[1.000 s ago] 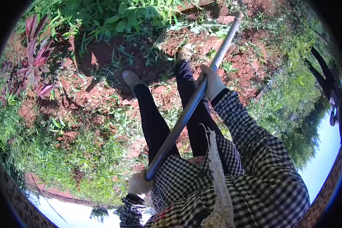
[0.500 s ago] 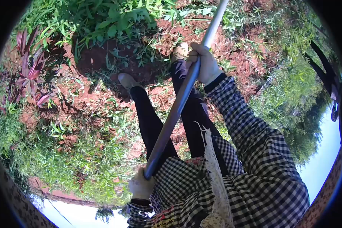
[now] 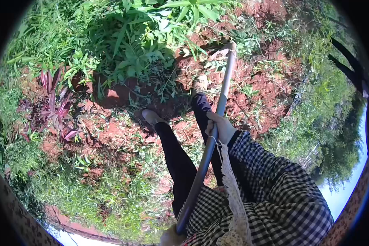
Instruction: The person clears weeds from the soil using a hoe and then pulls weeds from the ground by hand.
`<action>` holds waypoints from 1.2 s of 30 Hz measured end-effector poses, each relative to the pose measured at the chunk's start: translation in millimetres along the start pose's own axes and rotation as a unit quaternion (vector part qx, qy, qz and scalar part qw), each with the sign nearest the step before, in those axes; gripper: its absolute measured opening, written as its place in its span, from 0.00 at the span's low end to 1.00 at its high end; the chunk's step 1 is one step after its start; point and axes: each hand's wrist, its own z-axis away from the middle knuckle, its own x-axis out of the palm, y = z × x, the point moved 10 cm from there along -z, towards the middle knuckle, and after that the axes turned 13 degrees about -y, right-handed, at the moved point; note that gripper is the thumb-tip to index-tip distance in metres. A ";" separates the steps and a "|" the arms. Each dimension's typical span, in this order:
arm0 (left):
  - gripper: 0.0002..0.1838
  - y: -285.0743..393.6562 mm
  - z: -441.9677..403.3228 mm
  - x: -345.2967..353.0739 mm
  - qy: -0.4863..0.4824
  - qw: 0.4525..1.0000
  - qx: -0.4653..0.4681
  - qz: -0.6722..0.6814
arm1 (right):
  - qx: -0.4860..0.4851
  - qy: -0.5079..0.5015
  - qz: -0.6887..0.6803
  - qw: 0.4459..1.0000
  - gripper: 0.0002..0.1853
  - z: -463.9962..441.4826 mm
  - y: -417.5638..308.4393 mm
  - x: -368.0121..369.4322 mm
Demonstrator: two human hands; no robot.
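Fingers of the right hand are closed around the middle of a long, blue-brown handle. At its near end the left hand grips too, partly cut off by the lower edge of the view. A pale, frayed strip hangs just beside the right hand, near the checked sleeve. The handle slants away past the right shoe, its far end over red soil beside leafy green plants. Well off to the left grows a reddish-purple plant.
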 end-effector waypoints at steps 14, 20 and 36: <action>0.25 1.6 11.5 -12.4 -0.017 0.998 -0.033 0.057 | -0.119 -0.042 0.132 0.983 0.13 21.3 -22.2 84.8; 0.23 -87.1 20.5 12.8 -0.002 0.999 -0.024 0.027 | -0.017 -0.129 0.120 0.984 0.09 -4.7 88.8 173.4; 0.22 -150.0 38.6 -22.0 -0.028 0.999 -0.015 0.040 | 0.014 -0.098 0.128 0.987 0.11 17.2 138.8 153.4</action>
